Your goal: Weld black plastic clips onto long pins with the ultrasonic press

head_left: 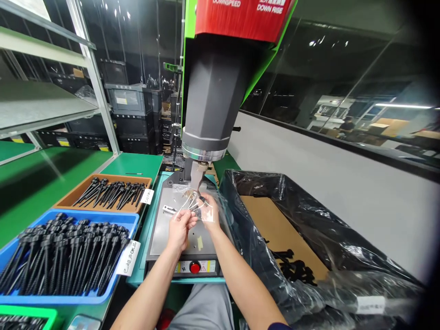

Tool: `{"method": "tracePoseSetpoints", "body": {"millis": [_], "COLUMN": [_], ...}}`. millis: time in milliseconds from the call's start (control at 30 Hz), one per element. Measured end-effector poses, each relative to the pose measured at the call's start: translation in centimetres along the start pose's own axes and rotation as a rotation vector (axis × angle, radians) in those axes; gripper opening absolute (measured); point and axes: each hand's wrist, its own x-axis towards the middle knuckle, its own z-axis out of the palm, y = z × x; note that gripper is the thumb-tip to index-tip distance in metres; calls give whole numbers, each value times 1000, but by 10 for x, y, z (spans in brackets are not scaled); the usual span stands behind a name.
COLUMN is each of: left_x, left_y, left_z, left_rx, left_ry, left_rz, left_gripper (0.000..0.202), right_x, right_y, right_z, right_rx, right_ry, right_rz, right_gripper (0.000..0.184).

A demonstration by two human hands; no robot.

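Observation:
Both hands meet over the metal base plate (165, 231) of a press-like machine, just under its metal tip (197, 176). My right hand (209, 213) is closed around a small black stemmed piece (202, 198), which looks like the ones in the trays and is partly hidden by the fingers. The fingertips of my left hand (180, 228) pinch together at what seems to be its thin end. Clear plastic film (178, 189) and pale thin strips surround the fingers there. A small metal bracket (169, 209) lies left of the hands.
At left stand an orange tray (65, 199) and a blue tray (85, 300) of black stemmed pieces, with a green tray (51, 312) nearer. A bin lined with black plastic (275, 183) stands at right, holding cardboard and several pieces. A red button (195, 267) fronts the base.

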Motion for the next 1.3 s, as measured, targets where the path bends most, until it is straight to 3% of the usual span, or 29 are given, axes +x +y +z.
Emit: {"method": "tracePoseSetpoints", "body": {"millis": [133,233,333,433,533,633,733,833,900,967,1100,1200,1300], "left_x": [-1,0,-1,-10,-31,-63,-106,-150,-177,-198,-220,-217,-208], "left_y": [-5,-12,-17,-23,-29,-24,7,61,98,130,169,180,184], "left_z": [-1,-4,-6,-14,-34,-61,-84,-104,-122,-147,-209,-241,-252], "left_rx": [-15,-19,2,38,119,238,429,631,758,977,1680,1880,1901], "left_ry": [-12,-16,2,59,122,108,70,149,279,492,763,707,629], "left_rz": [-18,-19,-32,-62,-129,-141,-30,154,267,358,269,91,11], "left_gripper": [37,36,36,42,50,39,22,16,13,15,26,32,31], "right_x": [-44,-83,-120,-142,-149,-146,-146,-151,-154,-156,-159,-161,-164], "right_y": [1,4,6,-2,-18,-30,-30,-24,-18,-14,-10,-9,-6], "right_z": [-22,-38,-52,-63,-70,-72,-69,-63,-58,-52,-41,-35,-31], "right_rx": [170,329,336,329,345,358,340,301,273,253,248,248,253], "right_ry": [2,-122,-270,-399,-458,-490,-559,-608,-622,-644,-704,-752,-789], "right_rz": [208,479,676,731,735,758,785,827,860,891,913,894,877], "right_gripper": [29,35,40,42,45,45,46,47,48,49,51,52,51]}}
